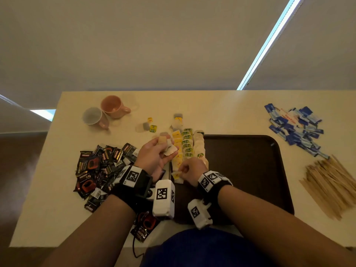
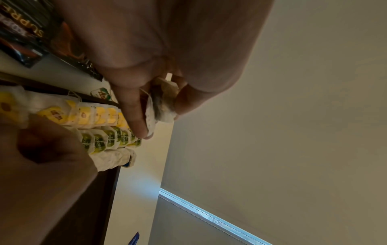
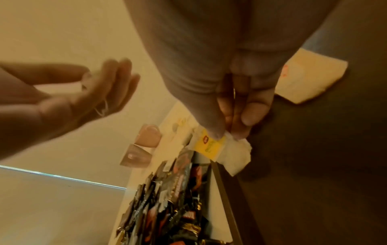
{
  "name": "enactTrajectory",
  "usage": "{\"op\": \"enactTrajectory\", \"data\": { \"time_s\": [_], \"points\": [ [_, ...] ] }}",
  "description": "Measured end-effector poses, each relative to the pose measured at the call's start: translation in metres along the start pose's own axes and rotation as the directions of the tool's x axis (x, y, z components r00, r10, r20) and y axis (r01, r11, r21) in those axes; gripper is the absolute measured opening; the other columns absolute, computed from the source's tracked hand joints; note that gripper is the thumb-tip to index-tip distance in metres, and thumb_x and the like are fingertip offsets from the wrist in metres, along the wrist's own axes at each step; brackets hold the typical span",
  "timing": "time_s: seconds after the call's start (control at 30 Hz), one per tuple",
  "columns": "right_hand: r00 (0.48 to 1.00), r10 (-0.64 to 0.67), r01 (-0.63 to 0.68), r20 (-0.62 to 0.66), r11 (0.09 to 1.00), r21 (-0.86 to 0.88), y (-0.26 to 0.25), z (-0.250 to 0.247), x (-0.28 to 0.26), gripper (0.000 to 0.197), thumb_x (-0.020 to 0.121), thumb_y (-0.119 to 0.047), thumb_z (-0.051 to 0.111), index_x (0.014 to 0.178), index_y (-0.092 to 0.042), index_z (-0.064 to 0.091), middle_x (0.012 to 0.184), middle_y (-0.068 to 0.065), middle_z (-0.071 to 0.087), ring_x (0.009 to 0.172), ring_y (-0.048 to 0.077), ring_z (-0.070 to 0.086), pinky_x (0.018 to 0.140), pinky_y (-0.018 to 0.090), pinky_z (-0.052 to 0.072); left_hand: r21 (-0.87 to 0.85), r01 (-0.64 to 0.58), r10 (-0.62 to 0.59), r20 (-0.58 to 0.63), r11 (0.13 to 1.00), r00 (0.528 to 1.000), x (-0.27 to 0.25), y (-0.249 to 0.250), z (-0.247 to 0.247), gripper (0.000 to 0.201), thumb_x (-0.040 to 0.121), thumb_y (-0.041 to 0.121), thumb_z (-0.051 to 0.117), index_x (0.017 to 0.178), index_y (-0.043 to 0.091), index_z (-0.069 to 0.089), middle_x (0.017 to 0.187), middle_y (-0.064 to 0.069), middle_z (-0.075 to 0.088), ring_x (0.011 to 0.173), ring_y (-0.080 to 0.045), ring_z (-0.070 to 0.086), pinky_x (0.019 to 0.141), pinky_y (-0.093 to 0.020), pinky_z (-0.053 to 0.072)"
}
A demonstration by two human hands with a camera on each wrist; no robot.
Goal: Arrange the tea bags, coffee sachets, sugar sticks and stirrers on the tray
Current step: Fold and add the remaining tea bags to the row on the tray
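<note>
1. The dark brown plastic tray lies on the cream bench; every place below is given from this tray.
2. Along the tray's left edge run three rows of paper tea bags — yellow-tagged, green-tagged, and a plain white row nearest the tray's middle.
3. The right hand is over the near end of those rows, its grip closed in a pinch on a yellow-tagged white tea bag at the tray's left rim.
4. The left hand is raised just left of the tray, thumb and fingers clamped on a small bunch of white tea bags, their string trailing.
5. A heap of black-and-red foil coffee sachets lies left of the tray.
6. Blue-and-white paper sugar sticks are piled beyond the tray's far right corner; thin wooden stirrers lie right of it.
7. A few loose tea bags and two pink ceramic mugs sit beyond the tray's far left corner — the mugs lie on their sides.
</note>
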State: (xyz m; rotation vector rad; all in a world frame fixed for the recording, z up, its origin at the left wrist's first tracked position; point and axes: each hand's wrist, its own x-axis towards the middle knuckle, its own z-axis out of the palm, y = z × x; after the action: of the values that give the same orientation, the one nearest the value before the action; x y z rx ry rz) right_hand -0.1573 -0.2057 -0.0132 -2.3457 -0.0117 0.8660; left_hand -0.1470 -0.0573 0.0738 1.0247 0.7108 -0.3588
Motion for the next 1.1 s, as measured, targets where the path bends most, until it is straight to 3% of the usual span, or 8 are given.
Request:
{"op": "enactTrajectory", "data": {
  "time_s": [0.17,0.37,0.5,0.63,0.73,0.87,0.93,1.1],
  "points": [
    [0.992,0.085,-0.085,-0.097,0.996,-0.001,-0.001,0.021,0.013,0.012,0.087,-0.013,0.066,0.092,-0.018,0.076,0.098,-0.001,0.070,0.092,0.017,0.064,0.075,0.021,0.048,0.010,0.008,-0.009,0.038,1.000,0.999,0.001,-0.003,-0.001,0.022,0.102,-0.003,0.043,0.115,0.001,0.060,0.114,-0.022,0.061,0.094,-0.029,0.069,0.079,-0.034,0.060],
    [0.987,0.109,-0.100,-0.118,0.992,0.080,-0.001,0.019,0.010,0.015,0.081,-0.016,0.068,0.078,-0.028,0.060,0.090,0.002,0.069,0.081,0.022,0.068,0.077,0.038,0.059,0.018,0.021,-0.022,0.066,1.000,0.998,0.000,-0.007,-0.004,0.027,0.098,-0.005,0.049,0.123,0.001,0.057,0.121,-0.023,0.060,0.121,-0.041,0.059,0.090,-0.040,0.056],
    [0.988,0.032,-0.013,-0.150,0.992,0.125,-0.002,-0.012,-0.005,0.007,0.088,-0.025,0.068,0.087,-0.019,0.072,0.085,-0.001,0.071,0.083,0.014,0.067,0.081,0.030,0.056,0.052,-0.048,0.041,0.115,0.997,0.992,-0.001,-0.011,-0.003,0.040,0.089,-0.014,0.058,0.123,0.007,0.059,0.119,-0.025,0.061,0.114,-0.037,0.064,0.089,-0.038,0.058],
    [0.945,-0.097,0.166,-0.311,0.965,0.203,-0.016,-0.060,-0.026,0.013,0.090,-0.031,0.068,0.087,-0.020,0.075,0.073,-0.007,0.069,0.067,0.003,0.063,0.066,0.018,0.051,0.063,-0.068,0.058,0.152,0.996,0.987,-0.005,-0.010,0.004,0.042,0.092,-0.018,0.048,0.123,0.009,0.059,0.123,-0.025,0.064,0.111,-0.032,0.067,0.086,-0.036,0.060],
    [0.909,-0.187,0.286,-0.372,0.930,0.230,-0.027,-0.083,-0.037,0.013,0.089,-0.031,0.069,0.084,-0.021,0.074,0.071,-0.010,0.068,0.063,-0.001,0.059,0.059,0.010,0.043,-0.016,-0.023,0.025,0.164,1.000,0.986,-0.009,-0.007,0.011,0.036,0.098,-0.010,0.044,0.129,0.003,0.055,0.110,-0.019,0.070,0.099,-0.026,0.071,0.077,-0.034,0.062],
    [0.868,-0.282,0.355,-0.408,0.928,0.114,-0.031,-0.089,-0.044,0.018,0.087,-0.037,0.071,0.098,-0.023,0.071,0.088,-0.008,0.068,0.070,0.004,0.059,0.063,0.010,0.043,-0.045,-0.006,0.013,0.152,0.999,0.988,-0.014,-0.006,0.019,0.032,0.101,0.003,0.045,0.131,0.002,0.057,0.119,-0.021,0.069,0.106,-0.031,0.070,0.090,-0.041,0.059],
    [0.872,-0.290,0.350,-0.393,0.933,0.089,-0.031,-0.089,-0.045,0.024,0.085,-0.038,0.073,0.104,-0.023,0.071,0.095,-0.006,0.064,0.074,0.004,0.056,0.068,0.017,0.045,-0.042,-0.007,0.014,0.158,0.999,0.987,-0.018,-0.006,0.022,0.034,0.102,0.006,0.044,0.133,0.002,0.056,0.125,-0.024,0.066,0.111,-0.033,0.068,0.096,-0.046,0.055],
    [0.895,-0.279,0.331,-0.349,0.938,0.098,-0.034,-0.093,-0.045,0.017,0.080,-0.027,0.079,0.095,-0.021,0.072,0.096,-0.005,0.062,0.073,0.003,0.051,0.068,0.019,0.041,-0.050,0.009,0.001,0.194,0.999,0.981,-0.026,-0.006,0.026,0.034,0.104,0.012,0.041,0.133,0.005,0.056,0.123,-0.023,0.067,0.095,-0.030,0.072,0.090,-0.048,0.056]
  ]
}}
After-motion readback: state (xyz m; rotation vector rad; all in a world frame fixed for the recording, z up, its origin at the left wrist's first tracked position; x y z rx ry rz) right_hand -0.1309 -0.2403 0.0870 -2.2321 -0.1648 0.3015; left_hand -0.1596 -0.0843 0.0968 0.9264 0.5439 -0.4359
